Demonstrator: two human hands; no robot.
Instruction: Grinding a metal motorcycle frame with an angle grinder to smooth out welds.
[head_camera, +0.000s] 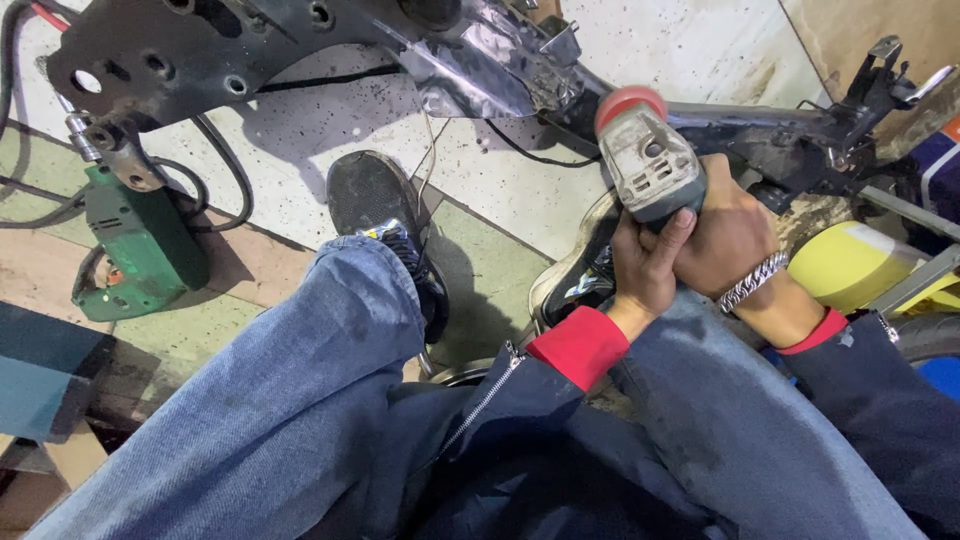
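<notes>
Both hands grip a grinder (648, 160) right of centre in the frame. Left hand (648, 262) wraps the rear of the body, thumb up along the side, fingers curled tight. Right hand (728, 235) closes over it from the right, fingers pressed together around the housing; a chain bracelet (752, 281) sits on that wrist. The grinder's red-capped head points up toward the dark metal frame (300, 40) that runs across the top of the frame. The disc meets the frame's tube near upper centre-right, but contact itself is hidden; no sparks show. A patch of bare shiny metal (470, 75) at upper centre looks already ground, judging by the sheen; the rest of the frame is dark and dirty, so most looks left to do. A green power tool (135, 250) lies on the floor at left, untouched. Jeans and shoes fill the lower centre.
</notes>
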